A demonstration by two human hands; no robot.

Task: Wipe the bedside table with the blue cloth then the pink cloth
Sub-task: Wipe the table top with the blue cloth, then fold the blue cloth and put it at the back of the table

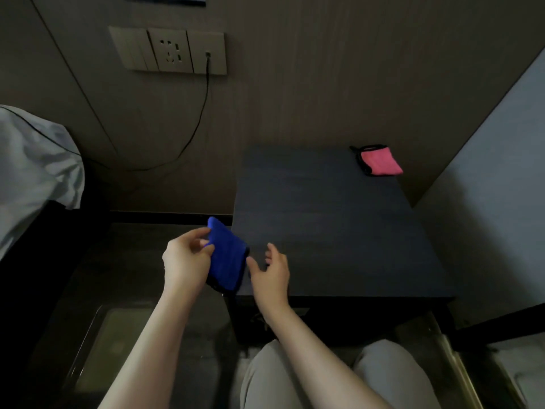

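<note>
left hand [185, 255] grip pinching blue cloth [227, 258]; right hand [271, 270] fingers apart, maybe touching it.

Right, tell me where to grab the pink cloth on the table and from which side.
Come from the front with the right hand and pinch the pink cloth at its near right corner. It lies folded flat at the bedside table's far right corner, its black trim and loop facing left.

1. Folded royal-blue cloth [227, 258] with dark edging: soft, matt, plush.
2. Folded pink cloth [380, 162] edged in black: matt, fuzzy.
3. Dark rectangular bedside table [330, 219]: matt, faintly wood-grained top.
</note>
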